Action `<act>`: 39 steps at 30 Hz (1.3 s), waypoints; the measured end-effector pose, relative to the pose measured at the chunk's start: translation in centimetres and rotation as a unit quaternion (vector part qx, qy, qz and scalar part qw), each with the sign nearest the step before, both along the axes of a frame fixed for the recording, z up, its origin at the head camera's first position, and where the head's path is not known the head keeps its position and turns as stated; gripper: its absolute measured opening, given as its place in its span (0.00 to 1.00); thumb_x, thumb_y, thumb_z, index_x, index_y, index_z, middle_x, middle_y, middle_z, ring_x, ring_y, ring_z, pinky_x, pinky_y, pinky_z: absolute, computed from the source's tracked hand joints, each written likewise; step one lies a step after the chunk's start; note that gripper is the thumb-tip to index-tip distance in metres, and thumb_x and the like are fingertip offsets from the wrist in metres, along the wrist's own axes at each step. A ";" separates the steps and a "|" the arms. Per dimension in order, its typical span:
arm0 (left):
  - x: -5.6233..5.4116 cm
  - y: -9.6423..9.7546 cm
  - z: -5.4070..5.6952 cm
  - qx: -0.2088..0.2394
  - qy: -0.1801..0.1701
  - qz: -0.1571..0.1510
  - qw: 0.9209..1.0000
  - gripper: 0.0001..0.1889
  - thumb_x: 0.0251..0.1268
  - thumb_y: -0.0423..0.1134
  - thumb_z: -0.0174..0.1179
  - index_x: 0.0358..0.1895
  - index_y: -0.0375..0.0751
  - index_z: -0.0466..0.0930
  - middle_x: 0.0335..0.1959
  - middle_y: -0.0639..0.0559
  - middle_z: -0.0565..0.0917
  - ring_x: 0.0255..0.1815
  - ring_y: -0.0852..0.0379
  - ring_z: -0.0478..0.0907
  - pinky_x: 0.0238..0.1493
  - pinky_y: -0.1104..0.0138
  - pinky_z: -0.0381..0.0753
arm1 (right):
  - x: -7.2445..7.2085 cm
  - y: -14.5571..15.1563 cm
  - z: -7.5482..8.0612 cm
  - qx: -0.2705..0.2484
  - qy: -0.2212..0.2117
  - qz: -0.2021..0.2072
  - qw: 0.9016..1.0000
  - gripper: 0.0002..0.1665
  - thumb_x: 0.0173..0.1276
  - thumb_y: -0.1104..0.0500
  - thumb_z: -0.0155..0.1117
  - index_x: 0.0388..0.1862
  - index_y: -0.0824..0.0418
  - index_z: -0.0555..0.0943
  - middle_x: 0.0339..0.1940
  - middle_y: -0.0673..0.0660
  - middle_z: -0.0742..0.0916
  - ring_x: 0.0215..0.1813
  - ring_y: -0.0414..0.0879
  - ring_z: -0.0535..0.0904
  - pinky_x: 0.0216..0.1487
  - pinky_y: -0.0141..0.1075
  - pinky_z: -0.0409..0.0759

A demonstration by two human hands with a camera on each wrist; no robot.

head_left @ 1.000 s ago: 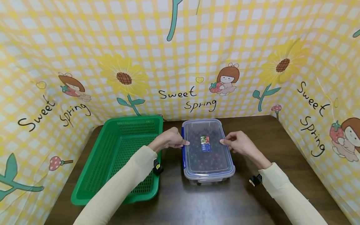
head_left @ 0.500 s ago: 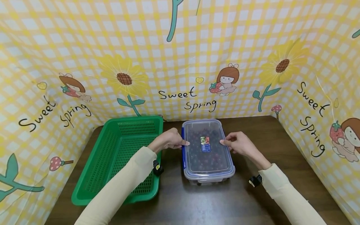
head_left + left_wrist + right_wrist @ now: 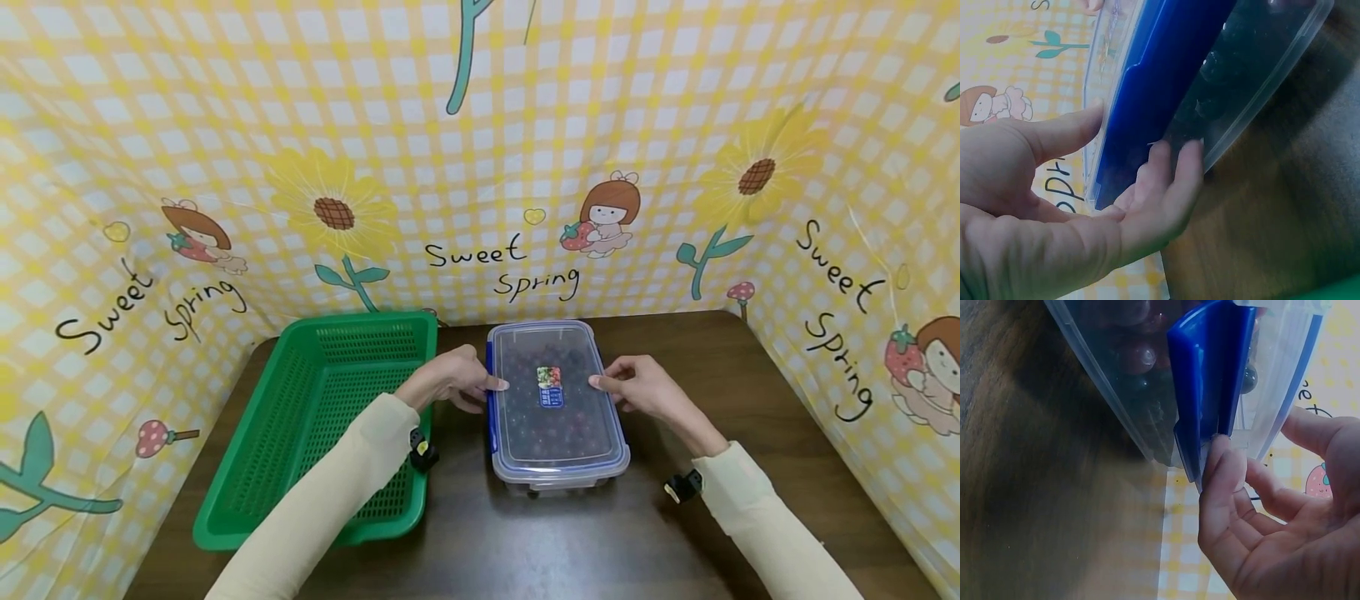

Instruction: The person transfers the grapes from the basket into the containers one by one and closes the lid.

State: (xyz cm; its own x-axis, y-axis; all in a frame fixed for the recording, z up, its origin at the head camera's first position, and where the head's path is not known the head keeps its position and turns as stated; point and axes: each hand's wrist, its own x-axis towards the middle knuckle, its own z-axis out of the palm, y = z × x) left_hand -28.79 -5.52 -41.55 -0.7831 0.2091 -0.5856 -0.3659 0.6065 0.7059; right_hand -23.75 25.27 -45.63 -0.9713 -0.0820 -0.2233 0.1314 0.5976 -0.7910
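A clear plastic food container (image 3: pixel 555 442) with a blue-edged lid stands on the table, dark red and dark round fruits showing inside. My left hand (image 3: pixel 459 375) is at its left side, thumb on the lid's edge. In the left wrist view, the fingertips (image 3: pixel 1160 153) of that hand touch the lower part of the long blue latch (image 3: pixel 1147 94), which lies along the box's side. My right hand (image 3: pixel 645 387) holds the right side, thumb on the lid. In the right wrist view, its fingers (image 3: pixel 1225 465) are at another blue latch (image 3: pixel 1210 369), which sticks out from the wall.
Left of the container stands a green slotted plastic basket (image 3: pixel 258 417), with my left forearm crossing over it. A yellow checked cloth (image 3: pixel 480 167) with printed flowers rises around the back and sides of the brown wooden table (image 3: pixel 540 542).
The fingers of my left hand have spread downward along the container's side while the thumb stays on the lid. My right hand has barely moved, and the container stays in place.
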 end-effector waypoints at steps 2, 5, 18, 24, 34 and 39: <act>0.0 0.0 0.0 0.008 -0.007 0.002 1.000 0.41 0.69 0.38 0.72 0.77 0.28 0.57 0.52 0.35 0.79 0.49 0.43 0.87 0.53 0.46 0.90 | 0.0 0.0 0.0 -0.003 -0.007 0.000 1.000 0.25 0.73 0.45 0.71 0.50 0.67 0.84 0.38 0.59 0.87 0.38 0.48 0.83 0.42 0.43 0.88; 0.0 0.1 0.0 0.021 -0.019 0.004 1.000 0.38 0.70 0.36 0.71 0.74 0.29 0.58 0.51 0.35 0.79 0.45 0.43 0.88 0.45 0.50 0.92 | 0.0 0.1 0.0 -0.005 -0.021 -0.002 1.000 0.33 0.73 0.43 0.72 0.60 0.70 0.79 0.45 0.63 0.86 0.43 0.50 0.85 0.45 0.44 0.89; -0.3 0.2 -0.2 0.047 -0.036 0.007 0.998 0.29 0.71 0.35 0.70 0.65 0.29 0.64 0.51 0.34 0.80 0.47 0.43 0.88 0.41 0.54 0.93 | -0.3 0.4 -0.2 -0.032 -0.075 0.004 0.997 0.54 0.75 0.41 0.68 0.79 0.77 0.58 0.70 0.77 0.75 0.61 0.62 0.84 0.57 0.50 0.89; -0.2 0.0 -0.2 0.046 -0.038 0.006 0.998 0.29 0.71 0.35 0.70 0.66 0.30 0.64 0.51 0.34 0.82 0.47 0.43 0.89 0.41 0.54 0.93 | -0.3 0.7 -0.7 -0.052 -0.089 0.010 0.995 0.55 0.76 0.40 0.66 0.80 0.79 0.56 0.69 0.76 0.78 0.58 0.59 0.87 0.56 0.50 0.89; -0.3 0.0 -0.1 0.043 -0.042 0.011 0.998 0.34 0.70 0.35 0.70 0.70 0.30 0.60 0.53 0.34 0.79 0.49 0.42 0.87 0.42 0.54 0.93 | -0.5 1.0 -1.3 -0.078 -0.105 0.013 0.991 0.54 0.76 0.38 0.65 0.78 0.80 0.61 0.65 0.75 0.82 0.60 0.60 0.87 0.54 0.52 0.90; -0.5 0.1 -0.2 0.041 -0.042 0.010 0.998 0.29 0.70 0.35 0.71 0.65 0.30 0.64 0.52 0.34 0.78 0.48 0.43 0.87 0.42 0.54 0.93 | -0.8 1.2 -1.5 -0.086 -0.113 0.015 0.990 0.51 0.76 0.36 0.65 0.75 0.78 0.67 0.60 0.70 0.87 0.56 0.54 0.89 0.53 0.51 0.90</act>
State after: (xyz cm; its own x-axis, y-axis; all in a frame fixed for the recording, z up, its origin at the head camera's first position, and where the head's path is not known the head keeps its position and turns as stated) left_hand -29.24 -5.43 -41.78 -0.7368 0.2433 -0.6309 -0.4376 0.5397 0.7192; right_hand -24.53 26.48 -47.17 -0.8946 -0.1666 -0.4147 0.3004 0.4629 -0.8340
